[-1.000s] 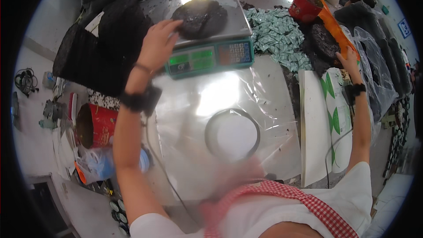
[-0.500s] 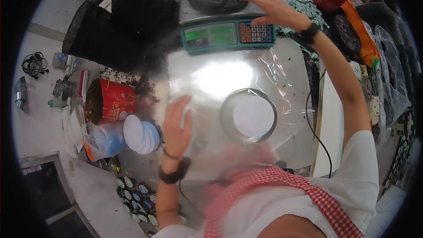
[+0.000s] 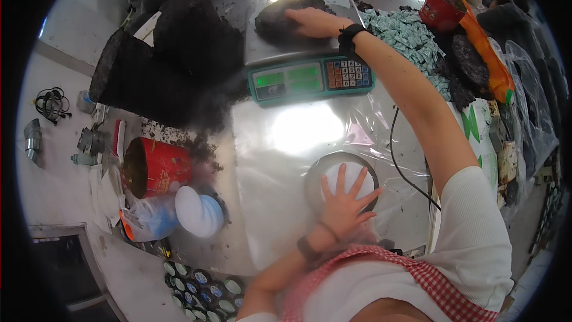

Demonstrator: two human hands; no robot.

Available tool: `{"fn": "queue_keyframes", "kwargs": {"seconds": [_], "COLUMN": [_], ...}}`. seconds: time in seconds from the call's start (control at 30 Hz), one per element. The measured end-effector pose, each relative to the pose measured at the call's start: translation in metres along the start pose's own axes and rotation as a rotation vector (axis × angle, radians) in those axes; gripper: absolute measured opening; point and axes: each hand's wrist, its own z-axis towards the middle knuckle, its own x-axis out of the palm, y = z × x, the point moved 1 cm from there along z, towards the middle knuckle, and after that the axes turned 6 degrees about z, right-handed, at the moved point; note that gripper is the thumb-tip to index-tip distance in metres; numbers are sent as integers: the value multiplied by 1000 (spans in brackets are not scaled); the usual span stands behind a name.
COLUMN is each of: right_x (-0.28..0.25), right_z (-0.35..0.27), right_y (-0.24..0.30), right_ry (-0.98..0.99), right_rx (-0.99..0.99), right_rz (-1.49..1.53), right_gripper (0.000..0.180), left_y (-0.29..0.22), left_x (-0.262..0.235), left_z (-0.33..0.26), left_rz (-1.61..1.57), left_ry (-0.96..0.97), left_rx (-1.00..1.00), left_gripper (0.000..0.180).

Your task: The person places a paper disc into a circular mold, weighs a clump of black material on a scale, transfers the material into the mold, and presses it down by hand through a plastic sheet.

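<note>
Right hand (image 3: pixel 310 21) lies flat on dark heap (image 3: pixel 280 18) on scale (image 3: pixel 310 77). Left hand (image 3: pixel 345 200), fingers spread, presses disc (image 3: pixel 351 173) under film (image 3: pixel 280 191). Lift heap whole; keep film taut.

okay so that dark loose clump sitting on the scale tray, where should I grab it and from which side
Scoop the dark crumbly mound from its far and left edges, cupping fingers low against the grey scale tray. It is a loose, flattish heap, so a pinch on top would probably shed crumbs. The right hand already lies on its right side; the left hand presses the round dish under the clear film.
</note>
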Motion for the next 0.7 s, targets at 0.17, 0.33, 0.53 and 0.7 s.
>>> {"fn": "queue_keyframes", "kwargs": {"seconds": [0.17, 0.33, 0.53, 0.7], "right_x": [-59, -98, 28, 72], "right_z": [-52, -194, -350, -409], "right_y": [52, 113, 206, 221], "right_ry": [-949, -839, -737, -658], "right_rx": [-154, -160, 410, 634], "right_rz": [-33, 593, 1380, 1508], "right_gripper": [43, 46, 51, 41], "left_y": [2, 10, -8, -2], "left_x": [0, -40, -59, -26], "left_z": [-8, -21, 5, -34], "left_rz": [24, -581, -1831, -1464], "left_ry": [-81, -475, -867, -850], "left_rx": [25, -134, 22, -449], "left_gripper": [67, 65, 60, 45]}}
